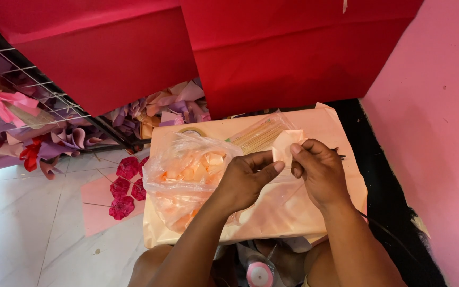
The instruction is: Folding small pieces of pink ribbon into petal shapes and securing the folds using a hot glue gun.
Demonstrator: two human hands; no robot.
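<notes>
Both hands, left hand [246, 180] and right hand [319, 170], pinching a pale peach paper piece [284, 144] between fingertips near the board's [341, 133] far edge, steadying it for folding; plastic bag [187, 170] alongside.

Craft workshop, paper flowers [123, 187], ribbon scraps [155, 109]

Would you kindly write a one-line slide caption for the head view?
Left hand and right hand pinch a peach paper piece beside a petal bag.
</notes>
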